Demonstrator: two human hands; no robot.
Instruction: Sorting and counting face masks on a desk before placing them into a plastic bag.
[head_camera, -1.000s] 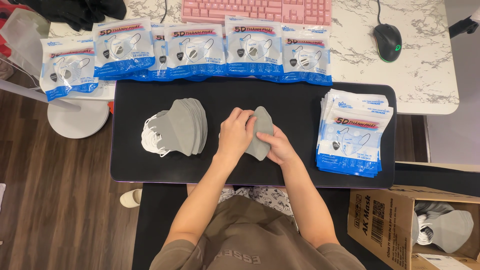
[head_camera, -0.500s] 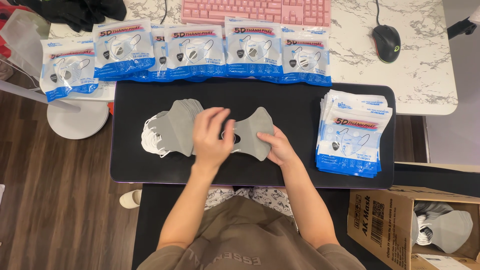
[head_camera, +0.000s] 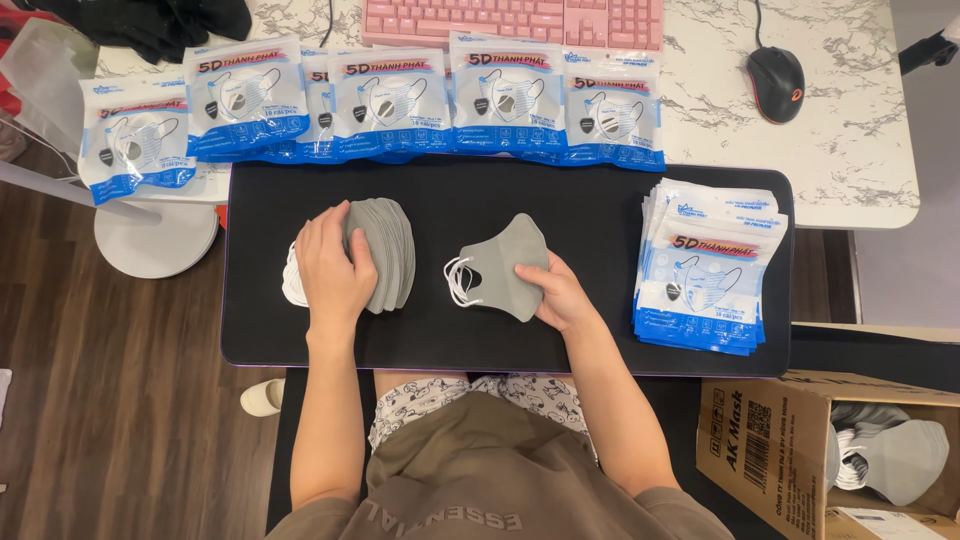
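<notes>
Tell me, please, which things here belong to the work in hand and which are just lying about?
In use:
- left hand resting on the fanned stack of grey masks
- right hand holding a single grey mask
- pile of flat blue-and-white pouches
- row of filled pouches
- black mat
- cardboard box of masks

Lying about:
- pink keyboard
- black mouse
- dark cloth

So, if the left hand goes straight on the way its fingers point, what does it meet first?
The left hand lies on the mask pile, fingers pointing up toward the desk. Past the pile, it would probably meet the packets first.
</notes>
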